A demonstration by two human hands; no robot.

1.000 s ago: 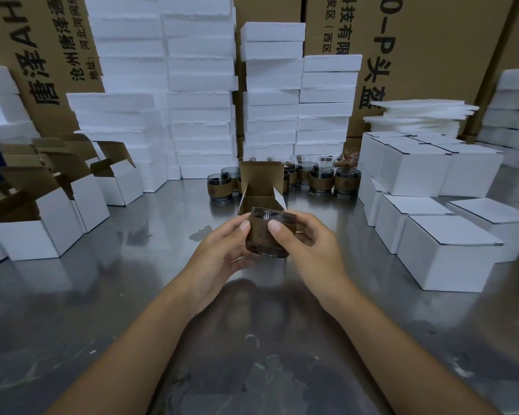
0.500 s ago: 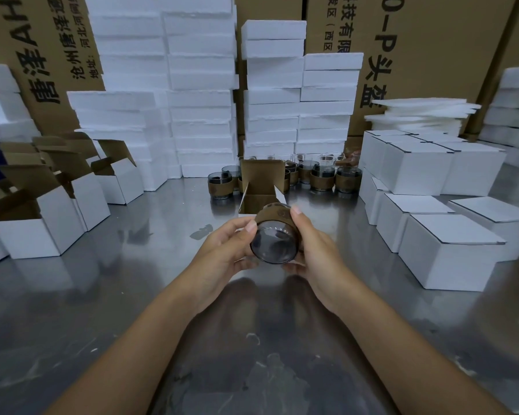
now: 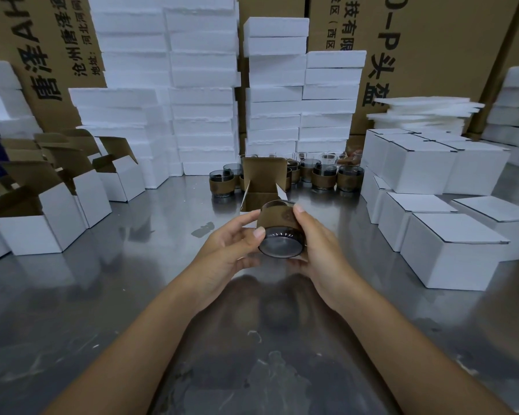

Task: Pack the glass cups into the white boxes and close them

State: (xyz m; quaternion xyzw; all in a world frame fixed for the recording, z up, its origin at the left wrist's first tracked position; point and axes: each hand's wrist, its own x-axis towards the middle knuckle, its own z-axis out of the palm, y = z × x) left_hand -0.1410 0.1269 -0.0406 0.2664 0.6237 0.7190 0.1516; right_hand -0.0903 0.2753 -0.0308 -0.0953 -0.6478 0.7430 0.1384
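Compared with half a second ago, little has changed: the smoked glass cup with a brown sleeve (image 3: 279, 232) is still tipped with its dark round base turned toward the camera, though it is now seen a touch more from the side, with more of the sleeve exposed. A second ago it was held more upright, with its rim on top. The cup is held above the shiny metal worktop (image 3: 132, 295), near the middle of the scene, just in front of the open white cardboard box with a raised brown inner flap (image 3: 262, 187), whose opening lies right behind the cup's far end. The grip of the left hand (image 3: 228, 250) is closed on the cup's left side, the thumb laid against the edge of the base and the fingers curled beneath. The grip of the right hand (image 3: 318, 247) is closed on the right side, one fingertip pressed on top of the sleeve and the palm cupped under the glass. Farther back, a cluster of similar sleeved glass cups (image 3: 321, 175) is set on the worktop. Open white boxes (image 3: 51, 223) are gathered at the left, closed white boxes (image 3: 453, 247) at the right, and tall stacks of white foam blocks (image 3: 201, 85) are ranged along the far side.
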